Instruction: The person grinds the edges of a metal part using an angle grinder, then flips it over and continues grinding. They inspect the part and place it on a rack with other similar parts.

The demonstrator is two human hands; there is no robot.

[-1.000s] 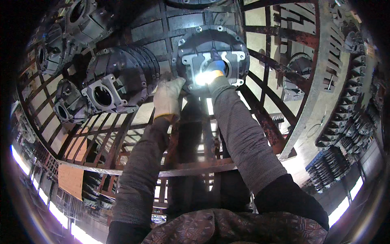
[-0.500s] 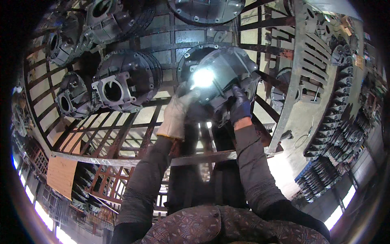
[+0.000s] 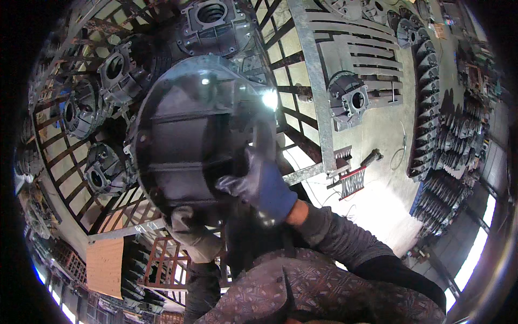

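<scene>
A large dark grey bell-shaped cast metal housing point(image 3: 183, 135) is held up close in front of me, its broad ribbed side facing me. My left hand point(image 3: 195, 235), in a pale work glove, is closed round its lower left rim. My right hand point(image 3: 264, 186), in a blue and grey glove, grips it at the lower right; some of its fingers are hidden behind the casting. A bright light spot glares at the housing's upper right edge. Just beyond it, another housing with a square flange point(image 3: 213, 32) lies in the barred metal crate.
More housings point(image 3: 121, 70) point(image 3: 105, 170) lie along the crate's left side. The crate's grey rail point(image 3: 315, 86) runs down the right. Past it are a slatted metal plate point(image 3: 372, 59) with a housing point(image 3: 348, 100) on it, and a long row of dark parts point(image 3: 424, 113). A brown board point(image 3: 105, 264) hangs at lower left.
The housing has come up off the crate and nearer to me, further left. My hands have moved down and closer to my body with it. The view has turned, bringing more floor in at right.
</scene>
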